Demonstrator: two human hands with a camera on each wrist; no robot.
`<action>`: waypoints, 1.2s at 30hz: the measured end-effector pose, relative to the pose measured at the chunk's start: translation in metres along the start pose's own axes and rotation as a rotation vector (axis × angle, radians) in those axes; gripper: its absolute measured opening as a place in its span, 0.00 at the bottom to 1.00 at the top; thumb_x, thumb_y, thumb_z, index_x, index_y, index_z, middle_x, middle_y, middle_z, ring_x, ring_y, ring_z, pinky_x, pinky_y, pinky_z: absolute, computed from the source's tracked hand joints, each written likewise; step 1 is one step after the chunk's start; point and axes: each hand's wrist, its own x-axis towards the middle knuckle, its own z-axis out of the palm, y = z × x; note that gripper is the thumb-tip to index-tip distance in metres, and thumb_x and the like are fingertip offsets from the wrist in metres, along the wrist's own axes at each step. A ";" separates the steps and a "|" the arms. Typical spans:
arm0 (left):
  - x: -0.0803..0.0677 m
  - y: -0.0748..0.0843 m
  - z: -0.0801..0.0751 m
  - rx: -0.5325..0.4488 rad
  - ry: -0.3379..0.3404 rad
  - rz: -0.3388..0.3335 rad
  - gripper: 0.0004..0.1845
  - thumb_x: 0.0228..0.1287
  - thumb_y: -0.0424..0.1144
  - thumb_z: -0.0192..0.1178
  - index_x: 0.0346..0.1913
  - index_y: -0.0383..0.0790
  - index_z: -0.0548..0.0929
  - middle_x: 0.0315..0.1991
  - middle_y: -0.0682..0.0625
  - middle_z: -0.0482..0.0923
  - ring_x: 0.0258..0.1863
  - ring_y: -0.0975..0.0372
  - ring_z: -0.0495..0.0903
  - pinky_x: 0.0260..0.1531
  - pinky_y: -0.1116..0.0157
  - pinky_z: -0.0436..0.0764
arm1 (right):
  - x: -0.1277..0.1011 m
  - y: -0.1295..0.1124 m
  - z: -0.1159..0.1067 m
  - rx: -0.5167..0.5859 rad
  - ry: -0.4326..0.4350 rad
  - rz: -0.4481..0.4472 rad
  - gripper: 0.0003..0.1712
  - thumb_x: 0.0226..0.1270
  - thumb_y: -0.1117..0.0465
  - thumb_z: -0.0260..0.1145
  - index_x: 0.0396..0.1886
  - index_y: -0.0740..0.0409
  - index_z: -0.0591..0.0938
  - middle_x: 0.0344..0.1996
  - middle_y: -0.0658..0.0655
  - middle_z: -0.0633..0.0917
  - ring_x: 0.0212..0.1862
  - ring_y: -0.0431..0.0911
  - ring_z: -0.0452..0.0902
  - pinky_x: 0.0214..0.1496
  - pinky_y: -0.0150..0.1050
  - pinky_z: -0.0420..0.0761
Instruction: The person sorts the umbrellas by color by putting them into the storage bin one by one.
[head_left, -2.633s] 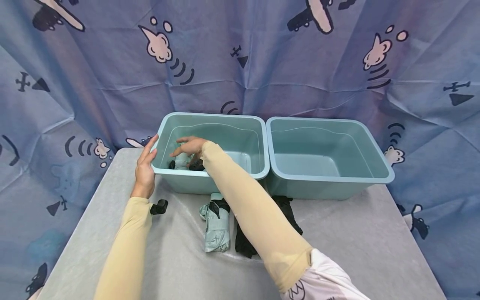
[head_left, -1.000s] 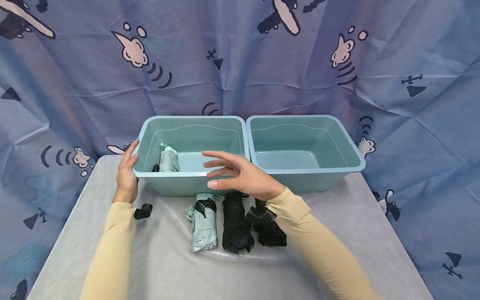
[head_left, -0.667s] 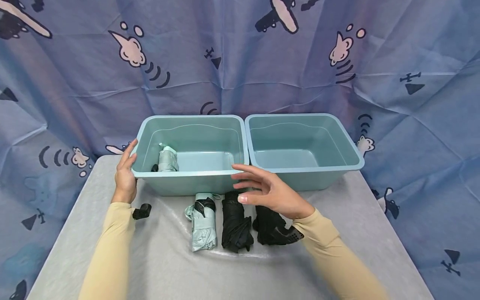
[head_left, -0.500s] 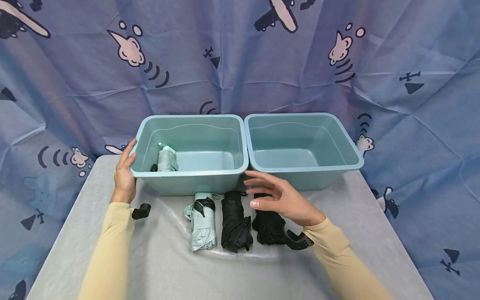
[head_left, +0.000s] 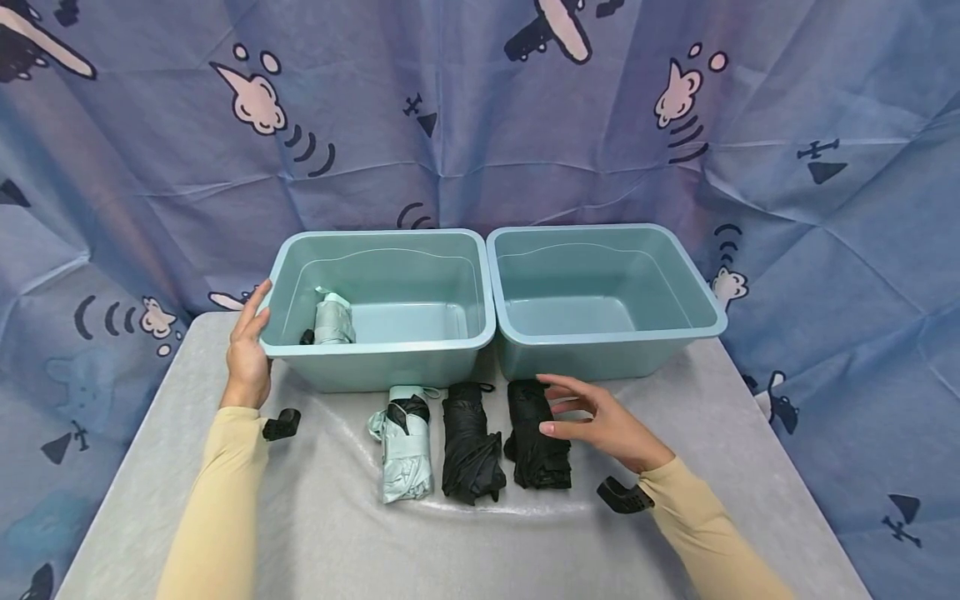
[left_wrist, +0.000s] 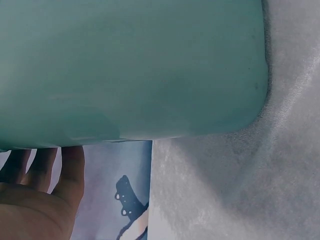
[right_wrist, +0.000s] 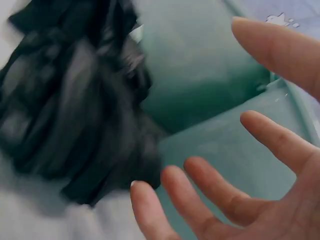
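Note:
Two teal tubs stand side by side: the left tub (head_left: 378, 367) holds a folded mint umbrella (head_left: 333, 321), the right tub (head_left: 607, 354) has nothing in it. In front of them lie a mint folded umbrella (head_left: 405, 446) and two black folded umbrellas (head_left: 468, 442) (head_left: 534, 442). My right hand (head_left: 592, 417) hovers open just over the right black umbrella (right_wrist: 70, 120), fingers spread, holding nothing. My left hand (head_left: 249, 350) lies flat against the left tub's outer left wall (left_wrist: 130, 70).
The table (head_left: 300, 533) wears a grey cloth. Small black wrist-camera mounts sit by each forearm (head_left: 282, 425) (head_left: 624, 497). A blue patterned curtain (head_left: 480, 125) closes off the back and sides.
My right hand came out of the left tub, leaving the mint umbrella inside, then swept right and down to the right black umbrella. The left hand stayed on the tub.

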 end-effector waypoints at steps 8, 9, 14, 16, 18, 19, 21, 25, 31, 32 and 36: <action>0.000 0.000 -0.001 -0.014 -0.005 0.004 0.27 0.83 0.39 0.35 0.81 0.49 0.58 0.80 0.51 0.52 0.74 0.57 0.56 0.66 0.66 0.64 | 0.004 0.027 0.007 -0.056 -0.003 0.112 0.41 0.61 0.50 0.77 0.74 0.45 0.73 0.71 0.60 0.69 0.63 0.60 0.69 0.54 0.51 0.75; 0.000 0.000 -0.001 -0.012 -0.006 0.003 0.27 0.83 0.39 0.35 0.81 0.49 0.58 0.80 0.51 0.51 0.74 0.57 0.56 0.66 0.66 0.64 | 0.005 0.029 0.008 -0.058 -0.012 0.128 0.41 0.61 0.49 0.78 0.74 0.44 0.73 0.72 0.61 0.68 0.62 0.60 0.68 0.54 0.51 0.74; 0.001 0.000 -0.001 0.001 -0.008 0.004 0.27 0.83 0.39 0.35 0.81 0.50 0.57 0.80 0.52 0.50 0.75 0.57 0.56 0.67 0.65 0.64 | 0.011 0.034 0.016 -0.075 -0.059 0.159 0.43 0.61 0.48 0.77 0.75 0.42 0.72 0.75 0.62 0.63 0.66 0.63 0.65 0.59 0.57 0.73; 0.001 0.000 0.000 0.003 -0.008 0.005 0.27 0.83 0.39 0.35 0.81 0.50 0.57 0.81 0.52 0.50 0.75 0.58 0.55 0.67 0.65 0.63 | 0.013 0.035 0.019 -0.080 -0.075 0.136 0.44 0.62 0.49 0.77 0.76 0.44 0.71 0.77 0.62 0.60 0.69 0.65 0.63 0.63 0.61 0.70; 0.001 0.000 0.000 0.005 -0.007 0.005 0.27 0.83 0.39 0.35 0.81 0.50 0.57 0.81 0.52 0.50 0.75 0.58 0.55 0.68 0.64 0.62 | 0.015 0.035 0.022 -0.085 -0.085 0.107 0.45 0.61 0.51 0.78 0.77 0.46 0.69 0.78 0.62 0.59 0.72 0.66 0.60 0.67 0.63 0.66; 0.001 0.000 0.000 0.007 -0.006 0.005 0.27 0.83 0.40 0.36 0.81 0.50 0.57 0.81 0.52 0.51 0.75 0.58 0.55 0.68 0.64 0.62 | 0.017 0.035 0.023 -0.085 -0.092 0.096 0.46 0.61 0.51 0.78 0.77 0.47 0.69 0.76 0.63 0.63 0.71 0.64 0.63 0.67 0.62 0.66; 0.001 0.000 0.000 0.012 -0.004 0.005 0.27 0.83 0.40 0.36 0.81 0.50 0.58 0.80 0.52 0.51 0.75 0.58 0.55 0.68 0.63 0.62 | 0.019 0.035 0.026 -0.088 -0.096 0.090 0.46 0.60 0.52 0.78 0.77 0.47 0.69 0.76 0.63 0.62 0.71 0.62 0.61 0.68 0.62 0.66; 0.001 0.002 -0.001 0.024 -0.003 0.007 0.27 0.83 0.40 0.36 0.81 0.50 0.58 0.80 0.52 0.51 0.75 0.57 0.56 0.68 0.63 0.62 | 0.022 0.031 0.030 -0.098 -0.105 0.087 0.47 0.60 0.53 0.79 0.77 0.48 0.68 0.74 0.64 0.66 0.73 0.62 0.60 0.69 0.62 0.64; 0.001 0.002 -0.001 0.022 -0.011 0.003 0.27 0.83 0.41 0.36 0.81 0.51 0.57 0.81 0.51 0.50 0.75 0.57 0.56 0.68 0.63 0.63 | 0.025 0.031 0.031 -0.058 -0.080 0.101 0.46 0.56 0.57 0.81 0.75 0.49 0.71 0.72 0.64 0.68 0.71 0.65 0.62 0.66 0.60 0.68; 0.002 0.001 -0.001 0.021 -0.014 0.001 0.28 0.83 0.41 0.36 0.81 0.51 0.57 0.81 0.51 0.49 0.75 0.56 0.55 0.68 0.62 0.62 | 0.025 0.032 0.030 -0.051 -0.070 0.101 0.46 0.55 0.57 0.82 0.74 0.49 0.72 0.72 0.64 0.69 0.69 0.65 0.63 0.64 0.59 0.70; 0.002 0.000 -0.001 0.036 -0.014 0.001 0.28 0.83 0.41 0.36 0.81 0.51 0.56 0.81 0.52 0.48 0.75 0.57 0.55 0.68 0.63 0.62 | 0.020 0.035 0.026 -0.007 -0.047 0.112 0.45 0.53 0.57 0.83 0.72 0.44 0.75 0.71 0.61 0.68 0.64 0.62 0.65 0.57 0.53 0.74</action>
